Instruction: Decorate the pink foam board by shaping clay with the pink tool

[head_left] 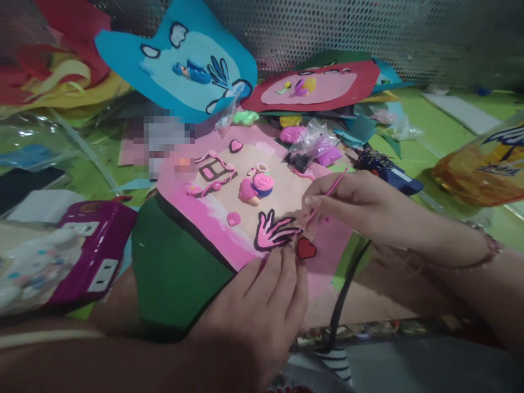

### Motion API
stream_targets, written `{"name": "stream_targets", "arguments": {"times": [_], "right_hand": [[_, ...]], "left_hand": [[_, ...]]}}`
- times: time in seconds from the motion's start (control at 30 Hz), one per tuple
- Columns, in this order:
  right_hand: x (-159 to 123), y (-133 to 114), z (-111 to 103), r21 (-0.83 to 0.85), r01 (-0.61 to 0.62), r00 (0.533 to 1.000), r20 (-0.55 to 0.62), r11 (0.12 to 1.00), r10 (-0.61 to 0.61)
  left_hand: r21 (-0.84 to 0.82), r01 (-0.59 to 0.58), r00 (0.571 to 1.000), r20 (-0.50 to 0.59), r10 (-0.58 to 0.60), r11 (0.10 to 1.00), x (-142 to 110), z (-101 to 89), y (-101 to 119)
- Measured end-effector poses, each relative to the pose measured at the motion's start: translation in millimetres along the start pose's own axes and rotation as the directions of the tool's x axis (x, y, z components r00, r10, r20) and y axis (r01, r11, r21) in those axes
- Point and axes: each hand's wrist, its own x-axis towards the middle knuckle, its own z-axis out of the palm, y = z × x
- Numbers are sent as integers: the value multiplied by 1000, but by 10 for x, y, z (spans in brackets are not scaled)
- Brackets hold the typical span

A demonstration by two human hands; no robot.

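A pink foam craft board (216, 215) lies in front of me, tilted, with a green and black edge at its lower left. Clay pieces sit on it: a pink hand shape outlined in black (275, 230), a red heart (306, 248), a cupcake (262, 184) and a small house outline (213, 170). My right hand (352, 204) pinches a thin pink stick (327, 197) whose tip points at the hand shape. My left hand (262, 305) rests at the board's near edge, fingers together and pressed down beside the red heart.
A blue foam board (180, 60) and a red one (315, 87) lean at the back against a perforated metal wall. Clear bags of coloured clay (311, 144) lie behind the board. A magenta box (94, 251) stands at left, an orange bag (483, 164) at right, a glue gun (388, 169) nearby.
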Motion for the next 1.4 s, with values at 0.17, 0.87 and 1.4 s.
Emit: {"name": "stream_targets", "arguments": {"times": [0.17, 0.87, 1.4], "right_hand": [[-19, -16, 20, -33, 10, 1000, 7, 999, -10], [-36, -25, 46, -31, 43, 999, 28, 999, -42], [3, 14, -32, -42, 16, 968, -249, 999, -26]], "left_hand": [[0, -6, 1000, 4, 6, 1000, 3, -6, -5], [-24, -16, 991, -136, 13, 1000, -31, 107, -9], [-47, -59, 986, -159, 51, 997, 27, -82, -24]]}}
